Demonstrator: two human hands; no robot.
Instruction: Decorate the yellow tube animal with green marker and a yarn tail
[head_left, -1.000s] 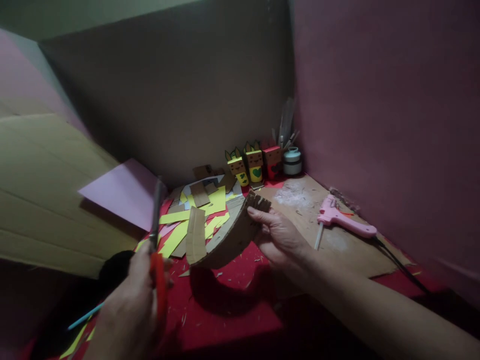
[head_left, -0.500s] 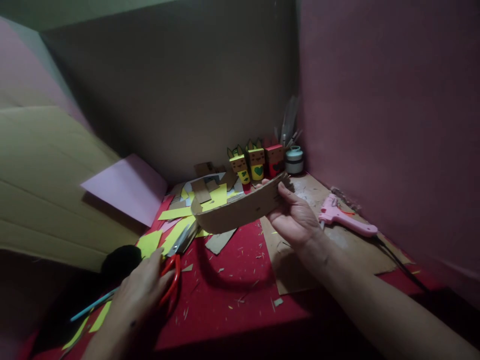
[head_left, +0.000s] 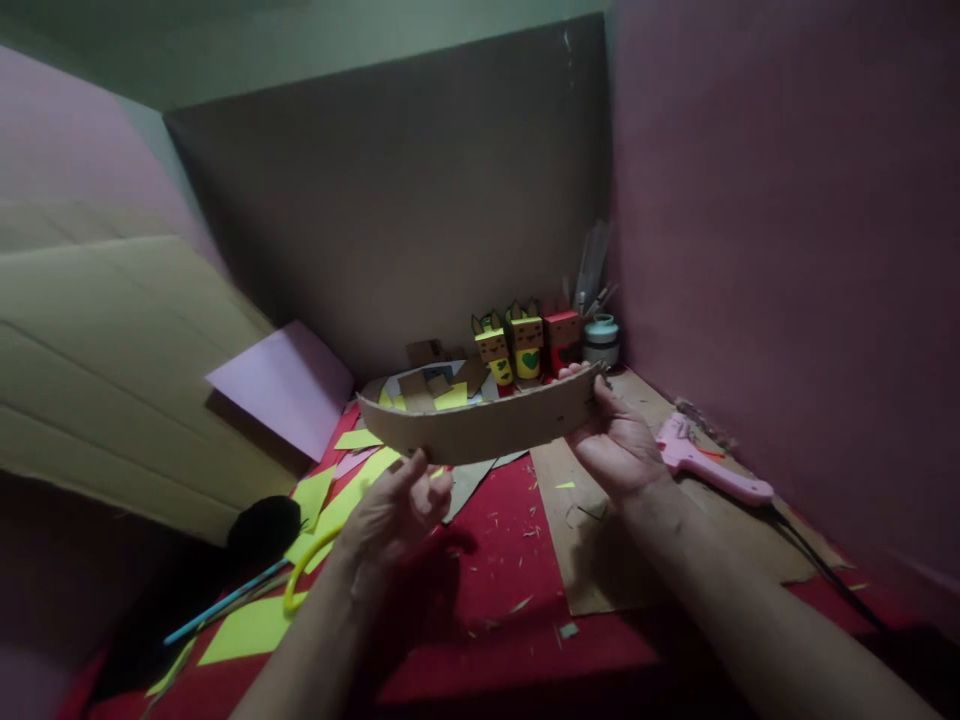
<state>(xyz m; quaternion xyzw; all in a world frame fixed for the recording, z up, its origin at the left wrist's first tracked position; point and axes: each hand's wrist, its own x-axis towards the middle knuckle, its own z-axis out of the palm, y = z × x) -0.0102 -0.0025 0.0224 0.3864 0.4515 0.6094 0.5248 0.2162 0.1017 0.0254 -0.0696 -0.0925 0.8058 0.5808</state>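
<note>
A long curved cardboard strip (head_left: pixel 480 430) is held up over the table between both hands. My right hand (head_left: pixel 615 440) grips its right end, thumb in front and fingers behind. Near the strip's left part, my left hand (head_left: pixel 401 505) pinches the lower edge with its fingertips. A yellow scissor handle (head_left: pixel 300 580) shows beside my left forearm, on yellow paper pieces (head_left: pixel 247 630).
Paper and cardboard scraps cover the red table (head_left: pixel 510 560). Small box figures (head_left: pixel 527 345) stand at the back beside a pale jar (head_left: pixel 601 342). A pink glue gun (head_left: pixel 709 465) lies at right on flat cardboard (head_left: pixel 592 560). A pink sheet (head_left: pixel 289 390) leans at left.
My left hand has let go of the red-handled scissors and moved right and up to the strip. The strip now lies more level, still in my right hand. The view has shifted.
</note>
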